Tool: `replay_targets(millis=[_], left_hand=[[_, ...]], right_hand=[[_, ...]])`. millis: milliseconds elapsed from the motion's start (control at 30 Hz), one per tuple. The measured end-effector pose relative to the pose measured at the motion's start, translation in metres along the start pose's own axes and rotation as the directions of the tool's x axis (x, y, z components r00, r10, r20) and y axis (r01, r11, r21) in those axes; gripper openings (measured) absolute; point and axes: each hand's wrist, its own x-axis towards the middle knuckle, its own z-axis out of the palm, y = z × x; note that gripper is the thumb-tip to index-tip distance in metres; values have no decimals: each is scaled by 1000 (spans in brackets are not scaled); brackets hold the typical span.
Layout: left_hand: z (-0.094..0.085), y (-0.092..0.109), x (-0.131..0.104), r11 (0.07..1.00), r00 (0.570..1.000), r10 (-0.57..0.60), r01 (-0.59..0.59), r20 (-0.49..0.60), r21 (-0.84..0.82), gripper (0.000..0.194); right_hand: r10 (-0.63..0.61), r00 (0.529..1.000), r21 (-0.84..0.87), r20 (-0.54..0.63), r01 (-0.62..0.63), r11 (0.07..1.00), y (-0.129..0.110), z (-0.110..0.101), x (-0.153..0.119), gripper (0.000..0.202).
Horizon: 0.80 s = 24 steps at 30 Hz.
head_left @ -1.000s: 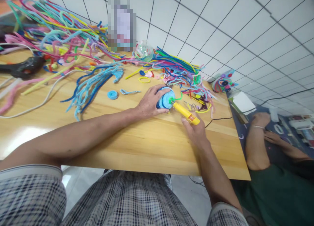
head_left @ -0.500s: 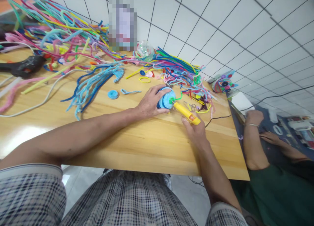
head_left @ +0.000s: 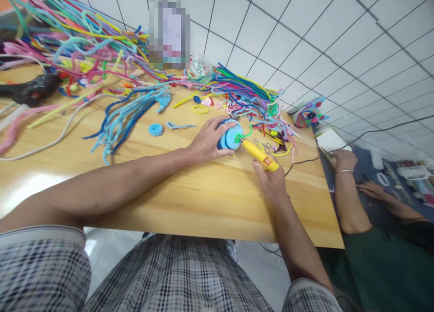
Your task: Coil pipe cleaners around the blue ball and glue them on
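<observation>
My left hand (head_left: 207,142) is wrapped round a blue pipe-cleaner coil (head_left: 229,134), light blue with a darker blue band. From its right end sticks a green pipe cleaner (head_left: 249,132), bent upward. My right hand (head_left: 273,181) grips a yellow hot glue gun (head_left: 258,154), whose nozzle points at the green centre of the coil; whether the tip touches cannot be made out. Left of my left hand lie a small flat blue coil (head_left: 155,130) and a folded light blue pipe cleaner (head_left: 179,125). Scissors (head_left: 266,146) lie just behind the glue gun.
Heaps of coloured pipe cleaners (head_left: 101,36) line the tiled wall, with a blue bundle (head_left: 132,113) nearer. A black glue gun (head_left: 34,89) rests at left. A clear ball (head_left: 200,69) stands at the back. A black cord (head_left: 339,149) crosses the right edge, beside a co-worker's arm (head_left: 349,199).
The yellow glue gun has shifted slightly right and down, its nozzle drawn back a little from the green centre. My left hand and the blue coil stay in place.
</observation>
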Motion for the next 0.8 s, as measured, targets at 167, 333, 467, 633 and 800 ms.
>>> replay_targets(millis=[167, 333, 467, 633, 800], left_hand=[[-1, 1, 1, 1000, 1000, -8, 8, 13, -25, 96], [-2, 1, 1, 1000, 1000, 3, -3, 10, -20, 96], [-1, 1, 1, 1000, 1000, 17, -17, 6, -24, 94], [-1, -1, 1, 999, 1000, 31, -31, 5, -8, 94], [-1, -1, 1, 999, 999, 33, -33, 0, -4, 95]], right_hand=[[17, 1000, 25, 15, -18, 1000, 4, 3, -1, 18], [-2, 1000, 44, 19, 1, 999, 4, 4, -2, 17], [-16, 999, 45, 36, 14, 999, 1, 2, 0, 15], [12, 1000, 43, 27, -13, 999, 4, 3, -1, 17], [65, 998, 23, 8, -66, 998, 6, 2, -1, 19]])
